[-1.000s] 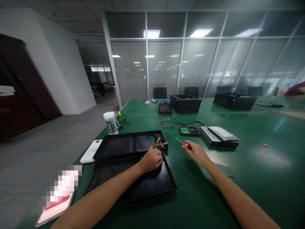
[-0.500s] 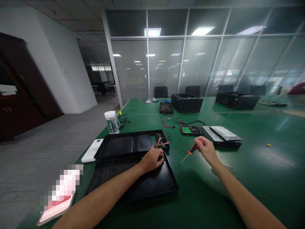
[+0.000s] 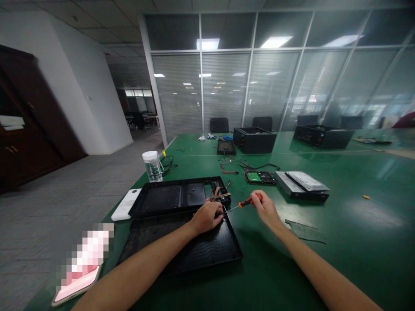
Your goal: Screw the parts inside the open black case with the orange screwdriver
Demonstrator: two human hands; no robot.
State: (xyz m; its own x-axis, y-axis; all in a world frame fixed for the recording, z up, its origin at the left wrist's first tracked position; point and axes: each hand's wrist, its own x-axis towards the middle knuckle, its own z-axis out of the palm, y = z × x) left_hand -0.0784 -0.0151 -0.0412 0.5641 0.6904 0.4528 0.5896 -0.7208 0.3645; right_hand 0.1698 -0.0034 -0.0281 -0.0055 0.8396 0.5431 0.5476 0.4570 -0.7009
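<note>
One black back tray (image 3: 164, 198) is holding wires (image 3: 221, 195); right hand (image 3: 265, 208) is clamping a screwdriver (image 3: 248, 201), left hand (image 3: 207, 217) is curling over front tray (image 3: 210, 245), can't tell on what.

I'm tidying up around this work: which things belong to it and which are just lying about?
Part of the work:
- screwdriver, in the right hand
- near black tray, under the left hand
- likely the black tray behind, with striped wires

Seemingly lying about:
- bottle
- phone
- small yellow piece
</note>
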